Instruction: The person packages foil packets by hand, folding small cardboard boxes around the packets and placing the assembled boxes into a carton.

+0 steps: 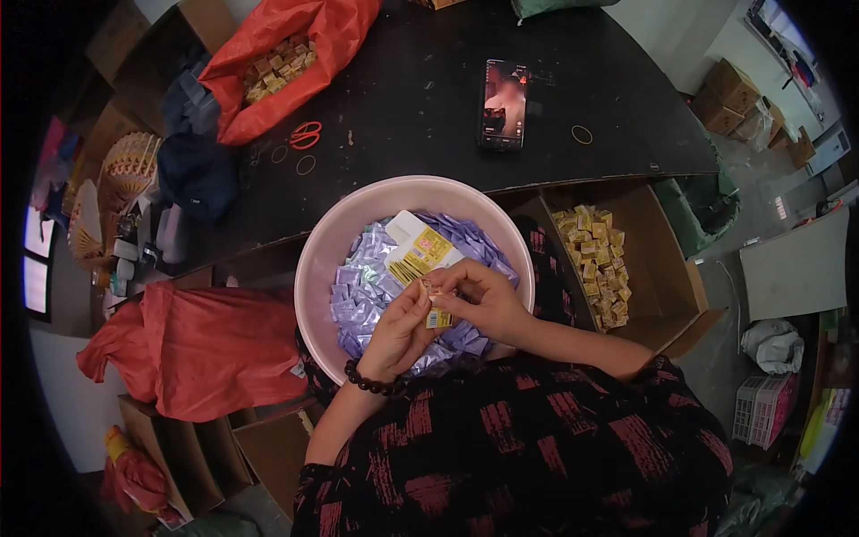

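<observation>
A large pink basin (309,259) full of small shiny lilac packets (358,295) sits before me. Above the packets my left hand (401,333) and my right hand (488,302) come together, fingers pinched on a small yellow carton (438,319). My fingers cover much of it, so its flaps cannot be made out fully. Just beyond my fingertips, flat yellow-and-white cartons (419,249) lie on the packets. A beaded bracelet (374,383) is round my left wrist.
On the black table (403,107) lie a phone (505,105), red-handled scissors (305,135), rubber bands (582,134) and a red bag (335,54) of small yellow boxes. At right, a cardboard box (658,259) holds many yellow boxes (595,259). Red cloth or bag (215,349) hangs left.
</observation>
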`<state>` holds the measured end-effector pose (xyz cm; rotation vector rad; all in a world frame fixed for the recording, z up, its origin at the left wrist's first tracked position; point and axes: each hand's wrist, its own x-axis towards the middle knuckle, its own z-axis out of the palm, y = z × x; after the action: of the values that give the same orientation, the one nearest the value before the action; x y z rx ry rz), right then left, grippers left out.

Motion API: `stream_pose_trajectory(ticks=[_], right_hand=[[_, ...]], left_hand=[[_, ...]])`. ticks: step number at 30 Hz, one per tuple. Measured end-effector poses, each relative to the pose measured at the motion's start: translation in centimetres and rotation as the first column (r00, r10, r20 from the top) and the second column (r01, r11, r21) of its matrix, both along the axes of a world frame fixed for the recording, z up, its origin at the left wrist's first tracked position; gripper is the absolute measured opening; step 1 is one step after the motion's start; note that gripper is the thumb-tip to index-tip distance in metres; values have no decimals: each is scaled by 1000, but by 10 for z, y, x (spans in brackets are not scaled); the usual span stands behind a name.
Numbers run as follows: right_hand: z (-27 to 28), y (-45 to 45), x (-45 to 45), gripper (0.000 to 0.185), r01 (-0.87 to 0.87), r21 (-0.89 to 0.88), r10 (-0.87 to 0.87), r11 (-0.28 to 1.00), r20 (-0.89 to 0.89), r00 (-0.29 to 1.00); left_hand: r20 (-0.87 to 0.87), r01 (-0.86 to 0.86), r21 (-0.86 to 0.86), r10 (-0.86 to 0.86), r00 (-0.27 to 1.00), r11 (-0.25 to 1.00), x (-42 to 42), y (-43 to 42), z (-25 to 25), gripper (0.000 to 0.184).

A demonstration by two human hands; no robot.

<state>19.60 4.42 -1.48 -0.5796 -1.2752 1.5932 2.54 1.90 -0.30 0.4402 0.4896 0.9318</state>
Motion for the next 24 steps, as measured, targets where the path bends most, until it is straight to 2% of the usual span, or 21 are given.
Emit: stream_pose_trajectory(ticks=[1,3,7,8,9,13,15,17,18,19,21,24], right_hand=[[1,0,0,21,-2,0,2,1000,-1,1000],[4,1,3,19,-2,-114,1,993,-4,1000],[6,5,13,18,-14,-115,14,993,-7,1000],[8,7,17,19,7,125,-27,992,157,987],[10,8,20,20,-12,359,-104,933,303,947],[17,4,23,20,-21,394,-146,919,390,909],[17,2,24,28,-50,471,-197,881,461,865],[27,-5,23,35,-89,441,-171,893,515,840],[31,-9,22,43,-126,410,-144,903,567,811],[30,-11,21,43,-125,410,-145,903,567,811],[27,-13,18,53,-104,607,-337,788,567,751],[24,-13,19,52,-123,575,-323,809,609,724]], left_hand=[[-22,17,20,-17,1000,1000,-1,1,-2,45],[-42,17,32,-16,999,999,-1,0,-2,45],[-107,11,42,-6,994,999,1,-1,2,53],[-108,11,42,-6,994,999,1,-1,3,53],[-100,12,37,-8,995,999,2,-2,4,53],[-107,27,11,-26,994,1000,4,-1,4,51],[-119,23,-1,-23,993,1000,6,-3,4,48],[-133,20,-12,-22,991,1000,6,-3,4,46],[-101,37,-15,-39,994,999,6,-3,3,46],[-69,55,-17,-56,996,998,6,-3,3,47],[-99,60,-32,-63,993,998,5,-3,-2,48],[-141,83,-72,-93,986,994,5,-3,-6,48]])
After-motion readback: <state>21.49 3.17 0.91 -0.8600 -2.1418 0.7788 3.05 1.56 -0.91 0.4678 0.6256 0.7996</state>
